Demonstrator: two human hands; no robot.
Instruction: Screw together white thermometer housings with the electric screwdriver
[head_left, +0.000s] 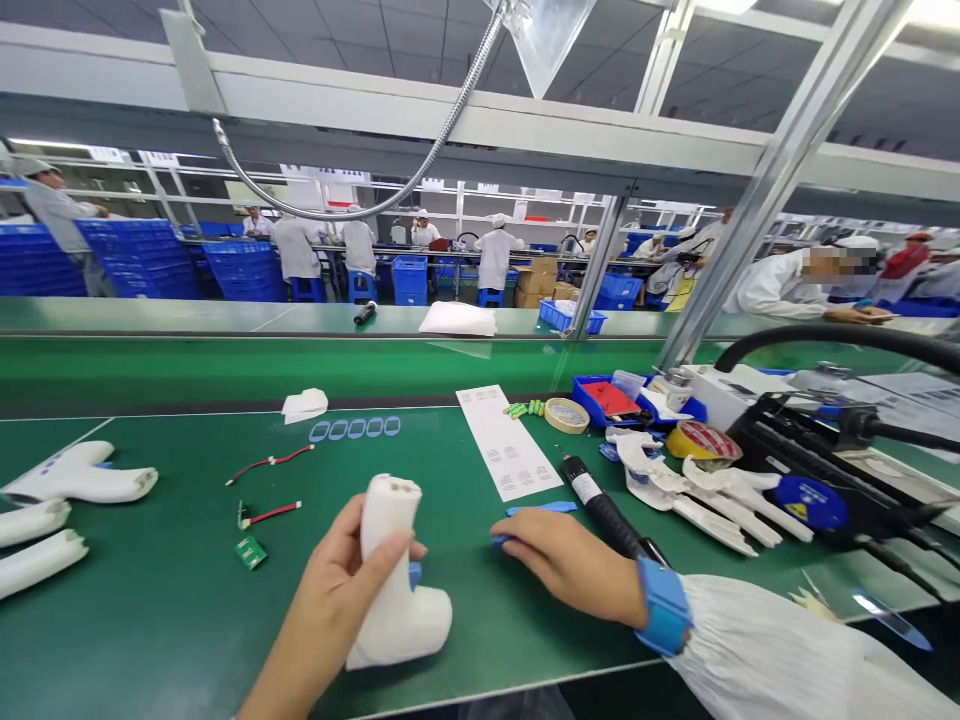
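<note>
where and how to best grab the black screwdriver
Probably by its thick barrel just behind the white label, the right hand, once free of the small blue piece, coming from above: the screwdriver lies flat, thin bit pointing away, barrel slanting back toward you.

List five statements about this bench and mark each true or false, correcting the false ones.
1. The left hand holds a white casing. True.
2. The blue wristband is on the left wrist. False: it is on the right wrist.
3. Five blue frames lie in a row. True.
4. The right hand grips the screwdriver. False: the screwdriver lies on the table; the hand seems to pinch a small blue piece.
5. The screwdriver lies right of the paper sheet. True.
</note>
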